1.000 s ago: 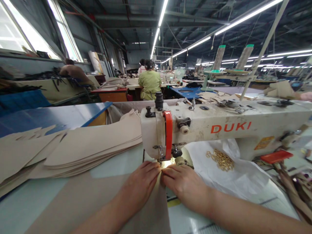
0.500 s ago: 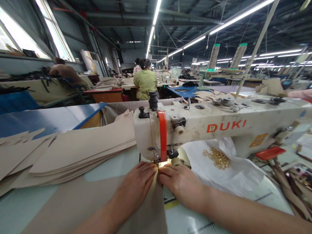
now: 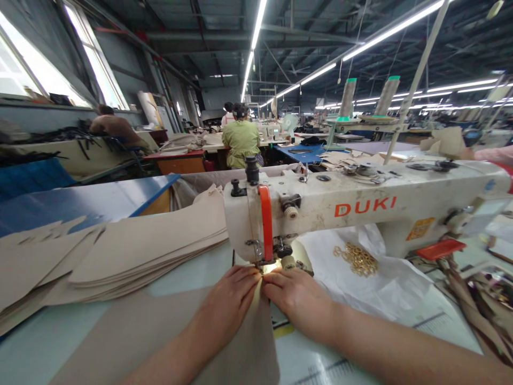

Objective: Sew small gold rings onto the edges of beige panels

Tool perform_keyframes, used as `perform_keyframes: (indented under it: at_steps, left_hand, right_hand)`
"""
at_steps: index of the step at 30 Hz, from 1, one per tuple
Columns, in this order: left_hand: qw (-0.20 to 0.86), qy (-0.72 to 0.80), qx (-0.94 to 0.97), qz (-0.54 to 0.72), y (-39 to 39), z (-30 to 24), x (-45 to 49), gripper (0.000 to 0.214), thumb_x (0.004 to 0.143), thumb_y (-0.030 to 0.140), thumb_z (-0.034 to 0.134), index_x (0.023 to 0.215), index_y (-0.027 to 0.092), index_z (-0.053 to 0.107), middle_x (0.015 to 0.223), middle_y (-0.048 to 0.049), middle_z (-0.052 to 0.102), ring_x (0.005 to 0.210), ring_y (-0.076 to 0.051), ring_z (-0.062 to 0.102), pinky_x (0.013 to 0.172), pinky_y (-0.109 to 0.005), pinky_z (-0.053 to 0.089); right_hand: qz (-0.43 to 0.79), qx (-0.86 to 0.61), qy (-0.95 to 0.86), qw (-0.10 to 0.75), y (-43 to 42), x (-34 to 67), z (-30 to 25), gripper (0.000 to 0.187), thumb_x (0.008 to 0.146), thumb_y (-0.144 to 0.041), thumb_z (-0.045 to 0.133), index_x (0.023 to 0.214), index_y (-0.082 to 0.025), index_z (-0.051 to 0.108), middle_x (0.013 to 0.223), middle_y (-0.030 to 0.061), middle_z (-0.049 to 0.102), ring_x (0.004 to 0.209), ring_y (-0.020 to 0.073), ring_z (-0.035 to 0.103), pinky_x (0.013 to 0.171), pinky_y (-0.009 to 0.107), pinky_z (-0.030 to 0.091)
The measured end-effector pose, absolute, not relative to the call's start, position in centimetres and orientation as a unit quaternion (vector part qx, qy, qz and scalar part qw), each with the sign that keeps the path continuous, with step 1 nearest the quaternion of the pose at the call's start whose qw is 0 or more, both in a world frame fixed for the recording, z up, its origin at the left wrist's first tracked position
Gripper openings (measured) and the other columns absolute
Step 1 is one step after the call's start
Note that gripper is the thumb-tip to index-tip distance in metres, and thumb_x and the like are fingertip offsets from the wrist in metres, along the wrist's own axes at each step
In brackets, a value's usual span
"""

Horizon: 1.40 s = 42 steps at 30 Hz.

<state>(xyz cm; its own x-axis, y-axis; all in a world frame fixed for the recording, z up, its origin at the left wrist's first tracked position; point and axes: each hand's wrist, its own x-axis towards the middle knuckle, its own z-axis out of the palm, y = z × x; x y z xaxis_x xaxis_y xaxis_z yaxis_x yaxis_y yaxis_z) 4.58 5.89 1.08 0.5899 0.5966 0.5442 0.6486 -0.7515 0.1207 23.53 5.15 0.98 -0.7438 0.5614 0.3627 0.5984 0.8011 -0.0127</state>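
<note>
one left hand, one right hand, one sewing machine, two thread cones, one red tray

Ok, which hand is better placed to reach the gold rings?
Probably the right hand: it lies beside the white plastic sheet holding the gold rings; the left hand is farther off, across the beige fabric.

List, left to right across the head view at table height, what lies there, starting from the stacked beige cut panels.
Stacked beige cut panels → left hand → right hand → gold-coloured metal rings → red tray
</note>
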Motion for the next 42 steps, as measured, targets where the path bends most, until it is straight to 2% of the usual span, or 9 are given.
perform_keyframes:
  at_steps: [7,13,23,26,34,42]
  left_hand:
    - [0.094,-0.375,-0.897,-0.216,4.7,0.4,3.5,0.032,0.091,0.016,0.040,0.116,0.014,0.060,0.116,-0.0083,0.066,0.110,-0.019,0.059,0.096,-0.036,0.051]
    - [0.127,-0.340,-0.915,-0.177,4.3,0.0,3.3,0.035,0.091,0.013,0.036,0.119,0.009,0.057,0.122,-0.0128,0.062,0.118,-0.020,0.054,0.099,-0.034,0.047]
    - [0.154,-0.351,-0.910,-0.156,4.3,0.2,3.3,0.035,0.090,0.014,0.037,0.119,0.009,0.057,0.122,-0.0135,0.063,0.113,-0.021,0.058,0.094,-0.035,0.051]
    - [0.159,-0.356,-0.909,-0.147,4.4,0.1,3.3,0.036,0.090,0.013,0.037,0.118,0.007,0.058,0.122,-0.0146,0.062,0.112,-0.022,0.059,0.093,-0.037,0.052]
    - [0.108,-0.398,-0.900,-0.138,4.8,0.0,3.3,0.036,0.092,0.019,0.038,0.121,0.013,0.058,0.128,-0.0098,0.059,0.117,-0.020,0.056,0.100,-0.033,0.046]
    - [0.093,-0.407,-0.897,-0.145,5.1,-0.3,3.3,0.037,0.092,0.020,0.036,0.122,0.013,0.057,0.127,-0.0105,0.059,0.116,-0.021,0.057,0.099,-0.037,0.048]
  right_hand:
    - [-0.042,-0.274,-0.941,0.194,4.2,24.0,1.2,0.008,0.090,-0.019,0.056,0.094,-0.014,0.061,0.102,0.0052,0.066,0.100,0.0159,0.056,0.090,0.029,0.043]
    - [-0.049,-0.247,-0.951,0.178,4.1,24.2,1.0,0.008,0.090,-0.019,0.055,0.093,-0.014,0.061,0.108,0.0051,0.065,0.101,0.0173,0.056,0.091,0.029,0.042]
    - [-0.049,-0.247,-0.955,0.157,4.2,24.1,1.7,0.012,0.092,-0.021,0.052,0.088,-0.014,0.060,0.097,0.0043,0.066,0.095,0.0170,0.059,0.087,0.028,0.043]
    - [-0.045,-0.251,-0.955,0.155,4.3,24.1,1.7,0.011,0.092,-0.020,0.052,0.089,-0.013,0.061,0.100,0.0052,0.066,0.098,0.0167,0.059,0.089,0.027,0.043]
    - [-0.026,-0.254,-0.953,0.164,4.9,23.8,1.0,0.009,0.091,-0.018,0.054,0.092,-0.013,0.061,0.105,0.0063,0.066,0.102,0.0163,0.057,0.094,0.027,0.042]
    - [-0.031,-0.261,-0.952,0.160,4.8,23.8,1.5,0.010,0.091,-0.017,0.054,0.093,-0.012,0.062,0.109,0.0085,0.065,0.104,0.0172,0.057,0.095,0.028,0.042]
